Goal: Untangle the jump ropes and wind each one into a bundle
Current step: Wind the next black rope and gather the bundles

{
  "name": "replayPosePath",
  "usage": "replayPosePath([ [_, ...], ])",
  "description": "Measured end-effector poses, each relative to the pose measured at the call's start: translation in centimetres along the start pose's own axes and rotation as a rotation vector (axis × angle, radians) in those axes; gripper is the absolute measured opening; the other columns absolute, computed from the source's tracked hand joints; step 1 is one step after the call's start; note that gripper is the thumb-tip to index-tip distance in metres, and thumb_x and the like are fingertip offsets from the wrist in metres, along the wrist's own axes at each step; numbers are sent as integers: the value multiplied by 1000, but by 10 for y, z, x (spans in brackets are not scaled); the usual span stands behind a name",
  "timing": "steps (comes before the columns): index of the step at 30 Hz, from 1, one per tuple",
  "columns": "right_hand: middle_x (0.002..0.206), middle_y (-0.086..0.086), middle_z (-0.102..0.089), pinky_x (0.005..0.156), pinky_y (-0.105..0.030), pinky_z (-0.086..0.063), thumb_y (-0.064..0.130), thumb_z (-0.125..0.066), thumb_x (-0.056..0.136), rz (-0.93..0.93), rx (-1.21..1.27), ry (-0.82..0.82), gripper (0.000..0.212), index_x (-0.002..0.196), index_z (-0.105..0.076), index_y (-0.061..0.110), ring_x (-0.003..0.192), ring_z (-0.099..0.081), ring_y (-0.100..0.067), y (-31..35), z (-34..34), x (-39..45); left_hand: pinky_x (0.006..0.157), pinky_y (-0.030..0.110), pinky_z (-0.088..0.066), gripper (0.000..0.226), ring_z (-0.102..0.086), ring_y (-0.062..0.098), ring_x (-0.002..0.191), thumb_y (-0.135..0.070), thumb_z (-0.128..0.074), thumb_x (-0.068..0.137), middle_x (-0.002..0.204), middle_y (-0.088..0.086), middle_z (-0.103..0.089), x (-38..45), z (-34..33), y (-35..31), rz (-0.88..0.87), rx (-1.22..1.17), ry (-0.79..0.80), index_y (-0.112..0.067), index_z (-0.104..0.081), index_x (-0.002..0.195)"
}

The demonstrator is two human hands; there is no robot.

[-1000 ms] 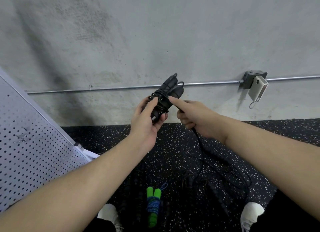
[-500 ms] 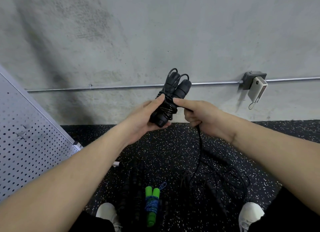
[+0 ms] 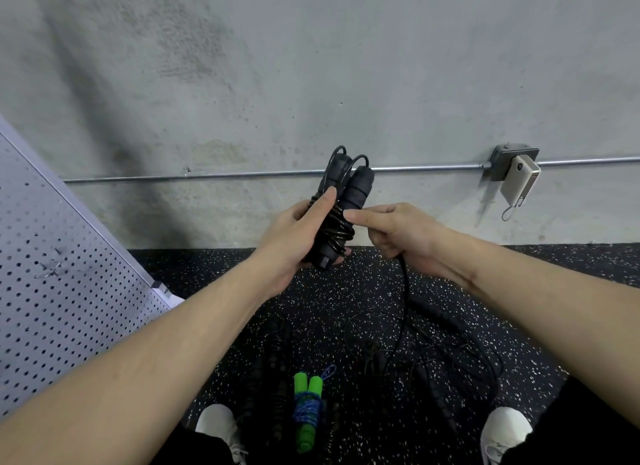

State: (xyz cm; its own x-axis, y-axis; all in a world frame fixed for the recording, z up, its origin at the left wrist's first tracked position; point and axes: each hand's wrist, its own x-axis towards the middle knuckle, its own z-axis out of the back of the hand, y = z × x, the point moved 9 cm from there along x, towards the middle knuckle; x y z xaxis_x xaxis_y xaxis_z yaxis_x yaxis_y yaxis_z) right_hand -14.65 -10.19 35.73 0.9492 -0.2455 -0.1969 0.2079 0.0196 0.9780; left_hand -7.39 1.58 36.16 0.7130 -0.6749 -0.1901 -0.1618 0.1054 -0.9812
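My left hand (image 3: pixel 298 232) grips a pair of black jump rope handles (image 3: pixel 343 201) held upright side by side, with black cord wound around their lower part. My right hand (image 3: pixel 398 232) is just to their right and pinches the loose black cord (image 3: pixel 404 284), which hangs down to the floor. There the cord joins a tangle of black ropes (image 3: pixel 433 353) between my feet. A wound bundle with green handles and blue rope (image 3: pixel 307 409) lies on the floor below my hands.
A black beaded rope (image 3: pixel 273 371) lies left of the green bundle. A perforated white panel (image 3: pixel 62 291) leans at the left. A concrete wall carries a metal conduit (image 3: pixel 242 174) and a junction box with a hanging power bank (image 3: pixel 519 184). My white shoes (image 3: pixel 216 426) stand on speckled black flooring.
The handles have turned more upright in my left hand, and more cord sits wound around them. My right hand has come round to the right side with the loose cord.
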Motion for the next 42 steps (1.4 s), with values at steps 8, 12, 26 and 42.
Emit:
replayPosePath([
  [8, 56, 5, -36, 44, -20, -23, 51, -71, 86, 32, -106, -37, 18, 93, -76, 35, 47, -29, -8, -4, 1, -4, 62, 37, -56, 32, -72, 39, 82, -34, -72, 91, 99, 19, -74, -1, 1, 0, 47, -96, 97, -18, -63, 118],
  [12, 57, 7, -42, 45, -20, -28, 53, -63, 92, 101, -219, -64, 23, 97, -69, 31, 47, -35, -7, 4, 4, -3, 71, 41, -56, 36, -72, 38, 84, -38, -76, 80, 101, 15, -75, 4, 2, -3, 5, -120, 94, -23, -66, 111],
  [26, 55, 0, -38, 49, -26, -28, 53, -63, 86, 26, -331, 111, 35, 79, -72, 19, 48, -31, -14, -9, 33, -10, 42, 19, -40, 53, -66, 23, 59, -46, -59, 83, 111, 9, -73, 10, 15, -7, 99, -320, 166, -11, -68, 121],
  [42, 80, 3, -77, 76, -25, -53, 28, -84, 77, -55, -467, -70, 8, 81, -82, 22, 74, -69, -8, -17, 52, 1, 76, 42, -59, 35, -68, 26, 78, -27, -87, 71, 91, 9, -72, 7, -29, 36, 146, 450, 490, -17, -60, 90],
])
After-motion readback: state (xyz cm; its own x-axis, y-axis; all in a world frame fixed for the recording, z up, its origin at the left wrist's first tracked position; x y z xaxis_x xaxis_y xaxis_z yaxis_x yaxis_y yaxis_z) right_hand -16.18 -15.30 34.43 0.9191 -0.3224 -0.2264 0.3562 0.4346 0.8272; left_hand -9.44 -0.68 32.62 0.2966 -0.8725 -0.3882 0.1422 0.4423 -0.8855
